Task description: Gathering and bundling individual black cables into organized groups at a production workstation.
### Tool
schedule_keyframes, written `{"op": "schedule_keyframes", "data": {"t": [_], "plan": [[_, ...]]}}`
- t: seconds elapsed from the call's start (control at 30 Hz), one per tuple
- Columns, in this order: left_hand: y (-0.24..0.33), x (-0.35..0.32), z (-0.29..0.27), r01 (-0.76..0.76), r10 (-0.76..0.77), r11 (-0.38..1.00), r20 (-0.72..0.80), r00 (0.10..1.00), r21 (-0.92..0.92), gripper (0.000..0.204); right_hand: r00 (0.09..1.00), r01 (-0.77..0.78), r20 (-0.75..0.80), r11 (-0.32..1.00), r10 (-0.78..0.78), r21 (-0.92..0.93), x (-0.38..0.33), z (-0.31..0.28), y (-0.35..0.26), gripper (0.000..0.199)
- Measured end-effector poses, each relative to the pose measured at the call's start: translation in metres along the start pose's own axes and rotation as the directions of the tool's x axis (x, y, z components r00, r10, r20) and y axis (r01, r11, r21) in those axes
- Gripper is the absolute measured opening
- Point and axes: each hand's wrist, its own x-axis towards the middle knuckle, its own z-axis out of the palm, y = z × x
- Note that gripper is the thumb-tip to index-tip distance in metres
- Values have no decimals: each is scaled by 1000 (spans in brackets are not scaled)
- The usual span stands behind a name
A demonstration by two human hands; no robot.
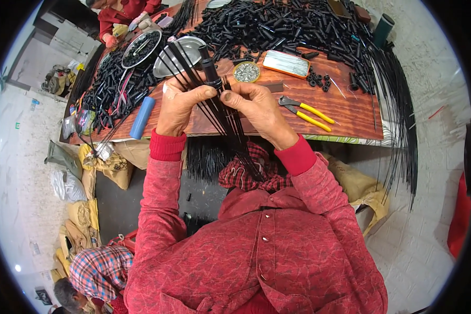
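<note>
Both hands are raised in front of my chest at the table's near edge, gripping a black umbrella frame (229,124), a bundle of thin ribs around a thick dark tube that points away from me. My left hand (182,104) is closed on the ribs beside the tube, thumb on top. On the other side, my right hand (260,111) pinches between thumb and forefinger close to the tube's lower end. The thumbs nearly meet there, and the fingertips hide the exact spot. Below them the ribs hang down toward my lap, over a dark red checked cloth (246,166).
Heaps of black tubular parts (277,26) cover the table (345,123). Nearby lie a dish of small metal bits (246,72), a tin of thin wires (286,64), yellow-handled pliers (310,113) and a blue roll (142,118). Long rods (403,131) overhang the right edge. Another person (123,18) sits far left.
</note>
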Motion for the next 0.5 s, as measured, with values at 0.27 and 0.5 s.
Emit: {"op": "schedule_keyframes", "data": {"t": [0.27, 0.5], "plan": [[17, -6, 26, 13, -9, 998, -52, 999, 66, 33, 1000, -24, 13, 987, 22, 159, 0, -12, 1, 16], [40, -13, 24, 48, -56, 987, 46, 997, 155, 38, 999, -1, 47, 983, -8, 186, -3, -21, 9, 15]]}}
